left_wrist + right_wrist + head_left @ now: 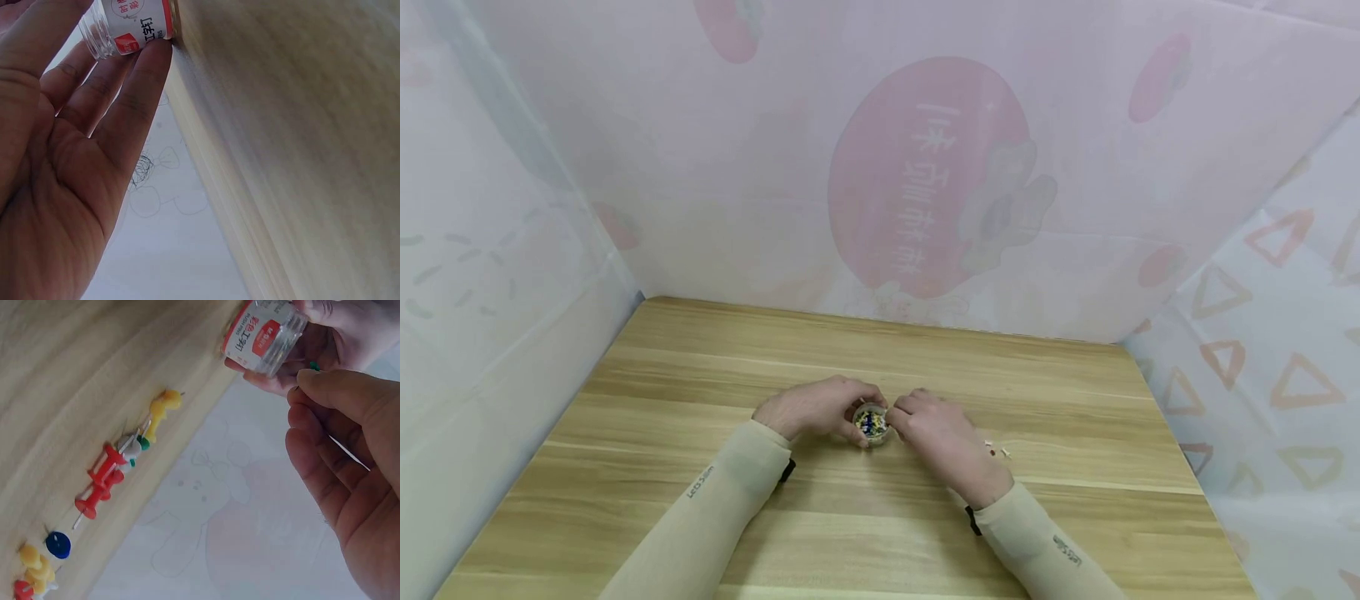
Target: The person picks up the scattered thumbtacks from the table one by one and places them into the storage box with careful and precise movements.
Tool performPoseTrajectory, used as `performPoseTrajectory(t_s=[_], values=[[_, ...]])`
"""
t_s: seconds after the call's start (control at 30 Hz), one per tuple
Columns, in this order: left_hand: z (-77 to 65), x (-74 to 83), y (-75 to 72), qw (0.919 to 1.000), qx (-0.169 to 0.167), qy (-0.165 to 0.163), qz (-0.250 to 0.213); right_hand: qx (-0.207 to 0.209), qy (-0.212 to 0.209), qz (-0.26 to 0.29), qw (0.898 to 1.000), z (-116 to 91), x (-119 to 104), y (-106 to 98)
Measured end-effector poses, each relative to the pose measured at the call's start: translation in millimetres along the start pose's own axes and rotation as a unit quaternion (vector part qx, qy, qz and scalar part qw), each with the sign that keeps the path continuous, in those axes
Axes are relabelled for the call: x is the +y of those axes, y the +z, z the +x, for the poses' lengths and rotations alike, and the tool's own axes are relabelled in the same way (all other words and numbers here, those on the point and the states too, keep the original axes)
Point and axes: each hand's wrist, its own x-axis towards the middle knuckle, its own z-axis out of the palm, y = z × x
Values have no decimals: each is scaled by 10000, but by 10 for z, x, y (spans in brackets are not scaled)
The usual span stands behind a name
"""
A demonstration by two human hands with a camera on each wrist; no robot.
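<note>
Currently, the clear labelled jar (261,337) stands upright on the wooden table (865,508), its long axis vertical and its open mouth, with coloured pins (870,422) visible inside, facing up. The left hand (829,408) is clamped round the jar's side, while the right hand (936,435), just beside the rim, has thumb and forefinger together on a green push pin (314,365) (mostly hidden, so its needle's direction cannot be told). Loose push pins (107,464) in several colours lie scattered, pointing various ways, beyond the right wrist.
</note>
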Motion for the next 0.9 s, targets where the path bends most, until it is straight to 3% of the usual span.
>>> performPoseTrajectory(t_s=[0.27,0.57,0.9], values=[[11,-2,-3,9999,0,-8,133,-4,-139,3,9999,4,-62,55],[0,0,-3,9999,-11,-40,117,-58,-117,387,9992,16,-20,53],[-1,2,6,10000,18,35,51,-76,461,866,9951,-70,274,-191]])
